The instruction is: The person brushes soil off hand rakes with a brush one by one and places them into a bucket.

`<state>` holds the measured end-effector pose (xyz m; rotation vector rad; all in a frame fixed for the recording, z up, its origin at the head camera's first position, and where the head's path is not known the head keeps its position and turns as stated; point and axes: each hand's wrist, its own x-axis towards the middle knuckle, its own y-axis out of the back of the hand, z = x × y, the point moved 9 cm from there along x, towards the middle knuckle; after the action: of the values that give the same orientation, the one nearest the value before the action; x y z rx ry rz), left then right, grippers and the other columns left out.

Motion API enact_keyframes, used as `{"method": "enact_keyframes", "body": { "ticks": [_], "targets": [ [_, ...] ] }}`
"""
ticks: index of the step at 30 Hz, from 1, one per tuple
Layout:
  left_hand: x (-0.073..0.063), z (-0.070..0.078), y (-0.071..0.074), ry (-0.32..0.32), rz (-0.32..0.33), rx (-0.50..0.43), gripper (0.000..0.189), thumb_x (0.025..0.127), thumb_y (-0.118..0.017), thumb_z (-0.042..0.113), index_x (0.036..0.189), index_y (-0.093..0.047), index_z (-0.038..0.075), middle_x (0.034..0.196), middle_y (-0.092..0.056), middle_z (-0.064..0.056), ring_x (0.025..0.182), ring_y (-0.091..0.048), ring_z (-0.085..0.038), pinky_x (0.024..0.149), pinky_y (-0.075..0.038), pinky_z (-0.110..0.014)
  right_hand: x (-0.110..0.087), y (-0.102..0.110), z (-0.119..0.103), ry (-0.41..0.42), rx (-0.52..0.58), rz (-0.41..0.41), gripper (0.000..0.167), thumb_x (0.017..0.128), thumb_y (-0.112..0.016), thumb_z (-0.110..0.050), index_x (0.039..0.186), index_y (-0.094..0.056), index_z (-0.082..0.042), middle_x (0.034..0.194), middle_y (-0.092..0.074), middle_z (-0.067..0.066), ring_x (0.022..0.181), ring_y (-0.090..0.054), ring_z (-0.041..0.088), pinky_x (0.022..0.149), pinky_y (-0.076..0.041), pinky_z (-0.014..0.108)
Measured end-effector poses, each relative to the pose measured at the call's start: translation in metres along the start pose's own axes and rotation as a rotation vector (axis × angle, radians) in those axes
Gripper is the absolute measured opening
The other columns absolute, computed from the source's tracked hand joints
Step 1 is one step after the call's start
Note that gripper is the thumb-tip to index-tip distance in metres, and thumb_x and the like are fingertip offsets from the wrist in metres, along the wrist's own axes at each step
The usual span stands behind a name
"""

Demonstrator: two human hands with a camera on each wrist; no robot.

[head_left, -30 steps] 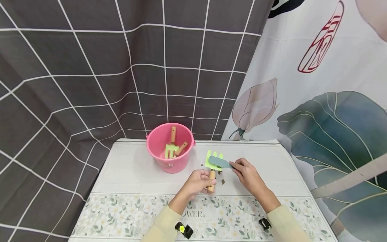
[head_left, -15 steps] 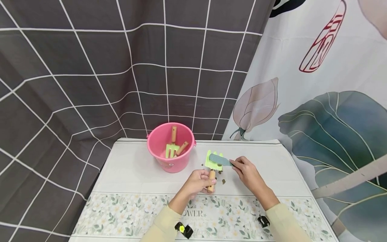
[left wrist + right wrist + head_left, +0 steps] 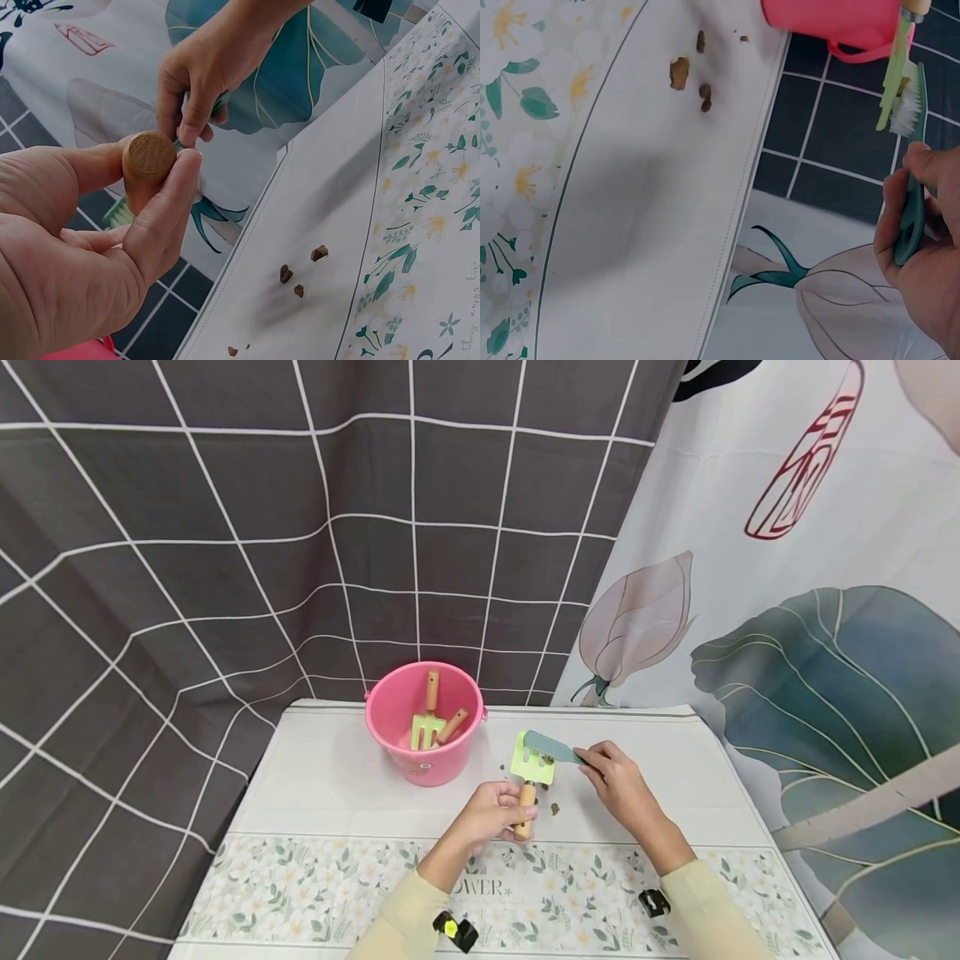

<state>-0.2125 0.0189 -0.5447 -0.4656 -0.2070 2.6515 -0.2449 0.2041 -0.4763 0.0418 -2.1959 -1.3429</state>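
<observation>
My left hand [image 3: 491, 812] grips the round wooden handle [image 3: 148, 161] of a small garden rake with a light-green, wide-toothed head [image 3: 527, 763], held up over the table. In my right hand [image 3: 617, 781] is a teal brush [image 3: 553, 747], pinched by its handle between thumb and fingers. Seen in the right wrist view, the white bristles [image 3: 907, 109] lie right at the flat of the green rake head [image 3: 894, 79]. A brownish bit shows between bristles and rake. Several brown crumbs of dirt [image 3: 679, 73] are scattered on the white cloth below the rake.
A pink bucket [image 3: 420, 768] stands left of the hands, near the table's back edge. Inside it are a green fork with a wooden handle [image 3: 432, 691] and another wooden handle [image 3: 453, 725]. A flowered band [image 3: 300, 893] crosses the front of the tablecloth [image 3: 315, 777]. Curtains hang behind.
The brush has moved slightly up and to the right across the rake head, its tip now near the ends of the teeth. The left hand and the rake have hardly moved.
</observation>
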Motion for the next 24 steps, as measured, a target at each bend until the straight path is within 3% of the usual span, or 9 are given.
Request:
{"method": "enact_keyframes", "body": {
  "ticks": [9,19,24],
  "targets": [
    [0.001,0.000,0.003,-0.002,0.016,0.005,0.034,0.096,-0.070,0.004,0.123,-0.059,-0.014,0.098,-0.070,-0.014,0.070,-0.071,-0.017,0.072,-0.068,-0.041,-0.004,0.004,-0.004,0.006,0.031,-0.005,0.029,0.091,-0.077,-0.004,0.121,-0.075,-0.003,0.102,-0.064,0.007,0.081,-0.061,0.012,0.064,-0.058,0.028],
    [0.004,-0.001,0.005,-0.001,0.019,0.002,0.039,0.096,-0.071,0.005,0.126,-0.058,-0.016,0.099,-0.070,-0.013,0.072,-0.073,-0.018,0.071,-0.067,-0.040,-0.014,0.004,-0.025,0.154,0.033,-0.035,0.029,0.088,-0.079,-0.001,0.116,-0.076,-0.001,0.102,-0.064,0.007,0.080,-0.061,0.010,0.062,-0.056,0.022],
    [0.005,-0.001,0.004,-0.002,0.015,-0.002,0.039,0.096,-0.070,0.004,0.126,-0.057,-0.017,0.099,-0.070,-0.013,0.073,-0.073,-0.017,0.072,-0.067,-0.039,-0.012,0.001,-0.028,0.170,-0.019,-0.053,0.028,0.088,-0.079,-0.001,0.115,-0.076,-0.001,0.101,-0.064,0.008,0.081,-0.062,0.013,0.063,-0.058,0.025]
  ]
}}
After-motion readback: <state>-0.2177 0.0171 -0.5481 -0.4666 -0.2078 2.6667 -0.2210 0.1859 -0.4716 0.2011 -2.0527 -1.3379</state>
